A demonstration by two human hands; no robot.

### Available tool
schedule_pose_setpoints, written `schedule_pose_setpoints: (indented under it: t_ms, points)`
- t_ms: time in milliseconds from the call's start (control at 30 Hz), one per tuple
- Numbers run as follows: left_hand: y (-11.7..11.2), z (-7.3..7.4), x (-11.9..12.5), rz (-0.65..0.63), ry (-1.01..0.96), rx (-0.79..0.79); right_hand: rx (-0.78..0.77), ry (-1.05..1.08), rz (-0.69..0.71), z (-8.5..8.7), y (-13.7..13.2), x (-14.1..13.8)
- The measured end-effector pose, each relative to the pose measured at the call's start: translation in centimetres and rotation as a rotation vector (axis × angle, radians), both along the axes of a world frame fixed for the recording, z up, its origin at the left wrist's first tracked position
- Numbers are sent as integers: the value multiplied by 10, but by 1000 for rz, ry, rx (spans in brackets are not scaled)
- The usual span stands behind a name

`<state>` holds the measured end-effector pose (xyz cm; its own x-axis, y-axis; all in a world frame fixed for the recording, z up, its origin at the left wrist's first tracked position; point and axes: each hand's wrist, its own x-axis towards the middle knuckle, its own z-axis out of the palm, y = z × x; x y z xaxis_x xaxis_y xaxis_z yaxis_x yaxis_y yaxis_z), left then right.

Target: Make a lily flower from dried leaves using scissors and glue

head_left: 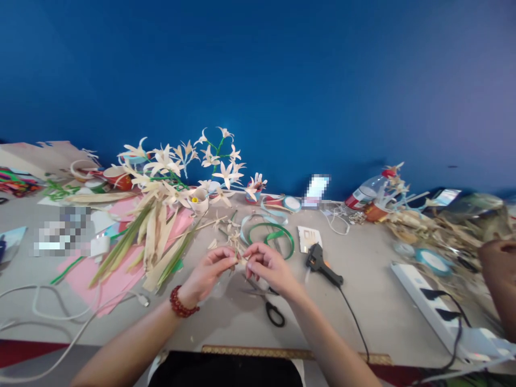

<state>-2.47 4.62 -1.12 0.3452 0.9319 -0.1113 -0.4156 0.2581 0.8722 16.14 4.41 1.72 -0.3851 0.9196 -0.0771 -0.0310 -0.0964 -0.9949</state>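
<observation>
My left hand [213, 269] and my right hand [269, 267] meet over the middle of the table, fingertips pinched together. Between them is a small pale husk piece [242, 262], mostly covered by the fingers. Black-handled scissors [275, 314] lie just below my right hand, partly hidden under it. Behind the hands are loose small husk pieces [231, 232] and a loop of green ribbon [288, 236]. To the right of my right hand rests a black glue gun [325, 267], its nozzle end near a white card [309, 236].
Husk flowers [165, 161] stand at the back left behind dried husk leaves [155, 242] on pink paper [80, 285]. A power strip [423, 306], a bottle [366, 189] and another person's arm [500, 279] are at right. White cables [60, 317] cross the left side.
</observation>
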Motion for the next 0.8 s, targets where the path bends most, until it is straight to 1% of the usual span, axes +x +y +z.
schedule_pose_setpoints:
  t_ms: [133, 233, 333, 467, 533, 633, 733, 800]
  points:
    - [1, -1, 0, -42, -36, -33, -37, 58, -7, 1, -5, -2]
    - [1, -3, 0, -79, -91, -88, -57, 99, -42, 0, -8, -4]
    - [1, -3, 1, -95, -121, -100, -53, 130, -63, -2, -10, -4]
    - [0, -1, 2, -139, -196, -135, -14, 211, 10, -9, -11, 4]
    - [0, 0, 3, -159, -233, -203, 71, 196, 20, -13, -10, 8]
    - [-2, -1, 4, -189, -261, -297, 305, 41, -5, -15, -8, 10]
    - [-4, 0, 5, -220, -266, -326, 506, -91, -10, -14, -8, 6]
    - [-5, 0, 5, -240, -259, -322, 565, -135, -40, -12, -8, 3]
